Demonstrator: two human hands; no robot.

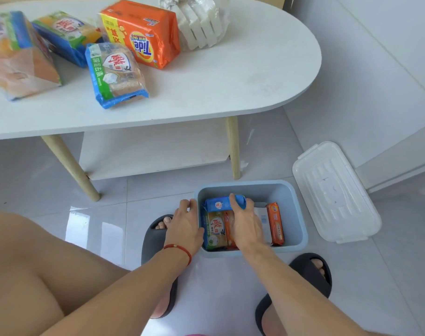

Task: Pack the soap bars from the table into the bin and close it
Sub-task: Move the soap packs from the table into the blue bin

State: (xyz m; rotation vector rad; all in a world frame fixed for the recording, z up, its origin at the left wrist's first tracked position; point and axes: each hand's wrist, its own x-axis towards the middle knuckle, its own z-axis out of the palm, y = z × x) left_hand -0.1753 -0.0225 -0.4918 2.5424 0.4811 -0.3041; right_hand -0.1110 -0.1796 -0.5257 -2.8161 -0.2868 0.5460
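Note:
A blue bin [291, 209] stands open on the floor between my feet. Inside it lie several soap packs, among them a green-and-yellow pack [215, 232] and an orange pack [275, 223]. My right hand [245, 224] reaches into the bin and grips a blue soap pack [218, 203] lying across the others. My left hand [183, 225] holds the bin's left rim. On the white table [218, 88] remain an orange Tide pack [141, 32], a blue-and-green pack [114, 73], two more packs [63, 35] at the left and a clear bag of white bars [199, 23].
The bin's clear lid [335, 192] lies flat on the floor to the right of the bin, near a white wall. The table's wooden legs [233, 146] and lower shelf stand just behind the bin. My feet in dark slippers [311, 270] flank the bin.

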